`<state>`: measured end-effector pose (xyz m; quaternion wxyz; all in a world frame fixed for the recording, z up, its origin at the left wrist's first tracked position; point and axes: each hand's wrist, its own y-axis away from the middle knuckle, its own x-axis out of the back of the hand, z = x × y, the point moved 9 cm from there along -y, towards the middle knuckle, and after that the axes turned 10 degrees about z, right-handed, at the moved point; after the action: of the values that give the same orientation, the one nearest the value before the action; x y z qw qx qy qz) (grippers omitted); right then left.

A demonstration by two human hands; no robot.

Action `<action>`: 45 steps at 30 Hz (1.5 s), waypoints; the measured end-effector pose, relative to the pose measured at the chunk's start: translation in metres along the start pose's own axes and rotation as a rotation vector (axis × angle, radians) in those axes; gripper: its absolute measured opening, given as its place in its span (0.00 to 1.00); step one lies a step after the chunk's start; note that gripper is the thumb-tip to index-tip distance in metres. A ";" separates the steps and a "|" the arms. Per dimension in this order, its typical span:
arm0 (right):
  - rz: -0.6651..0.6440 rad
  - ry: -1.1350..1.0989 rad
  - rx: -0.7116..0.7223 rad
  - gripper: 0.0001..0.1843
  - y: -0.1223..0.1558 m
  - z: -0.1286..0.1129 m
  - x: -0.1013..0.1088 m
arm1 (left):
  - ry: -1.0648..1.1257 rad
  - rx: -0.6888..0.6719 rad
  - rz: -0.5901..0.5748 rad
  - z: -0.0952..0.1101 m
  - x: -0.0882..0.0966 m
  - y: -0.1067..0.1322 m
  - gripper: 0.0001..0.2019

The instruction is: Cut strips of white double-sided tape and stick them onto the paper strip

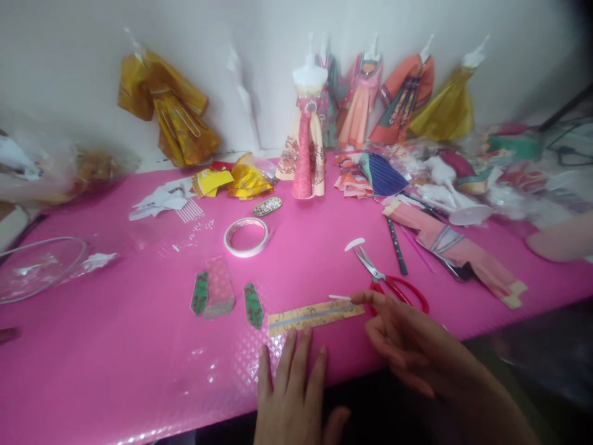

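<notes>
My left hand (291, 392) lies flat with its fingers spread on the pink table. Its fingertips rest at the lower edge of a tan patterned fabric strip (296, 316), which has a grey-blue line along its middle. At the strip's right end is my right hand (403, 337), index finger stretched out and the others loosely bent. A small thin white piece (340, 298) meets that fingertip; whether it is stuck there or gripped is unclear. Red-handled scissors (377, 275) lie behind the right hand, partly covered by it. Two green patterned pieces (253, 306) and a pink piece (219, 284) lie to the left.
A roll of white tape (246, 237) lies mid-table. Small dressed figures (308, 133) stand along the wall. A pink garment (449, 241) and a dark dotted pencil (396, 246) lie at right. Fabric scraps (250, 177) and plastic bags (504, 198) crowd the back.
</notes>
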<state>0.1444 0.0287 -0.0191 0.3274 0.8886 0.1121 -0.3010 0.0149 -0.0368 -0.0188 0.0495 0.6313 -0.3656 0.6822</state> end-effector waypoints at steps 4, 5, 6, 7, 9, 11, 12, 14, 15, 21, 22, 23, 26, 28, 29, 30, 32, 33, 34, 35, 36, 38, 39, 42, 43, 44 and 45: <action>0.018 0.007 0.024 0.20 0.003 -0.007 0.005 | 0.004 0.012 0.010 0.000 -0.001 -0.001 0.28; 0.022 0.010 0.029 0.20 0.003 -0.009 0.005 | 0.006 0.022 0.014 -0.001 -0.001 -0.001 0.28; 0.024 0.014 0.033 0.20 0.003 -0.009 0.006 | 0.009 0.033 0.017 -0.001 -0.001 -0.001 0.27; 0.025 0.015 0.035 0.21 0.003 -0.009 0.006 | 0.011 0.042 0.017 -0.001 -0.001 -0.001 0.27; 0.022 0.023 0.031 0.21 0.003 -0.008 0.006 | 0.014 0.055 0.012 -0.002 -0.001 -0.001 0.27; 0.011 0.030 0.026 0.21 0.003 -0.007 0.005 | 0.017 0.056 0.011 -0.001 -0.001 -0.002 0.27; 0.003 0.030 0.023 0.22 0.003 -0.007 0.004 | 0.017 0.052 0.012 -0.001 0.000 -0.002 0.28; -0.004 0.024 0.019 0.22 0.003 -0.007 0.004 | 0.011 0.038 0.016 0.001 0.000 -0.002 0.29; -0.005 0.018 0.020 0.22 0.003 -0.007 0.004 | 0.007 0.031 0.017 0.002 0.000 -0.002 0.30; -0.021 -0.008 0.005 0.21 0.003 -0.007 0.001 | 0.026 0.053 0.000 0.000 -0.001 0.000 0.29; -0.021 -0.014 0.001 0.21 0.003 -0.007 0.001 | 0.030 0.057 -0.002 -0.001 -0.002 0.000 0.29; -0.021 -0.019 0.000 0.21 0.003 -0.006 0.001 | 0.032 0.058 -0.003 -0.001 -0.002 0.000 0.29; -0.027 -0.019 -0.005 0.22 0.003 -0.005 0.001 | 0.034 0.063 -0.002 -0.001 -0.002 0.000 0.29; -0.030 -0.008 -0.010 0.23 0.003 -0.003 0.000 | 0.032 0.066 0.000 -0.002 -0.002 0.000 0.29; -0.037 0.000 -0.018 0.24 0.003 -0.001 -0.001 | 0.031 0.068 -0.003 -0.002 -0.002 0.000 0.30; -0.039 0.007 -0.025 0.25 0.002 0.000 -0.001 | 0.029 0.071 -0.007 -0.002 -0.002 0.000 0.30; -0.054 0.024 -0.040 0.27 0.002 0.004 -0.003 | 0.029 0.069 -0.015 -0.001 -0.003 0.000 0.30; -0.069 0.030 -0.049 0.27 0.002 0.006 -0.005 | 0.029 0.067 -0.015 -0.001 -0.003 0.000 0.31; -0.085 0.033 -0.058 0.28 0.001 0.008 -0.007 | 0.028 0.067 -0.013 -0.001 -0.003 -0.001 0.31; -0.101 0.032 -0.068 0.28 0.001 0.010 -0.008 | 0.027 0.066 -0.011 -0.001 -0.003 -0.001 0.31; -0.119 0.029 -0.078 0.29 0.000 0.012 -0.010 | 0.026 0.066 -0.011 -0.001 -0.003 -0.001 0.31; -0.141 0.021 -0.096 0.29 -0.001 0.015 -0.011 | 0.026 0.069 -0.011 -0.001 -0.003 -0.002 0.31; -0.146 0.018 -0.101 0.29 -0.001 0.016 -0.011 | 0.027 0.070 -0.012 -0.001 -0.003 -0.002 0.31; -0.141 0.006 -0.097 0.28 -0.002 0.014 -0.010 | 0.028 0.073 -0.014 -0.001 -0.003 -0.001 0.31; -0.133 0.003 -0.092 0.28 -0.002 0.012 -0.009 | 0.028 0.074 -0.014 -0.001 -0.003 0.000 0.31; -0.127 0.004 -0.085 0.28 -0.002 0.010 -0.009 | 0.028 0.074 -0.015 -0.001 -0.003 0.000 0.31; -0.121 0.005 -0.081 0.28 -0.002 0.009 -0.007 | 0.028 0.073 -0.015 -0.001 -0.002 0.000 0.31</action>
<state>0.1334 0.0245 -0.0212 0.3441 0.8671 0.1784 -0.3129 0.0143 -0.0351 -0.0210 0.0366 0.6256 -0.3352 0.7035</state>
